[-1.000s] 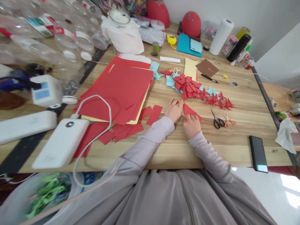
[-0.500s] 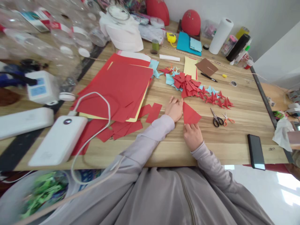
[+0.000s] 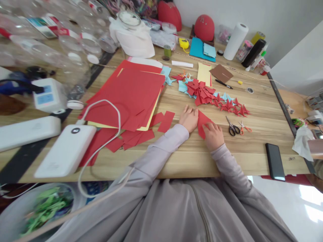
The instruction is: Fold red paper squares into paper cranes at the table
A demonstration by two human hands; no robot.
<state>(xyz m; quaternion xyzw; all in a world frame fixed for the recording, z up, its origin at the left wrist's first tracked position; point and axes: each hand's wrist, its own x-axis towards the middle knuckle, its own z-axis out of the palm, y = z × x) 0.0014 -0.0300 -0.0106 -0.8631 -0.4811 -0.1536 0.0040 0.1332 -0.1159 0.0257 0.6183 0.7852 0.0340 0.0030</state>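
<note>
A folded piece of red paper (image 3: 202, 122) lies on the wooden table in front of me. My left hand (image 3: 188, 119) holds its left edge down against the tabletop, fingertips at the upper corner. On the right side of the paper, my right hand (image 3: 214, 135) has its fingers bent and pressed onto it, hiding that part. Just beyond both hands lies a heap of folded red paper pieces (image 3: 200, 92), with a row of red folded paper shapes (image 3: 228, 105) trailing right. Cut red paper rectangles (image 3: 166, 121) rest left of my left hand.
A stack of red paper sheets (image 3: 136, 95) sits to the left, near a white power bank (image 3: 66, 151) with a cable crossing my left sleeve. Black-handled scissors (image 3: 233, 129) and orange-handled scissors (image 3: 244, 128) lie on the right, as does a phone (image 3: 275, 162). Plastic bottles crowd the far left.
My right hand has moved from the paper's lower corner up and right onto its right side. The paper's triangle now shows narrower. My left hand stays at the left edge.
</note>
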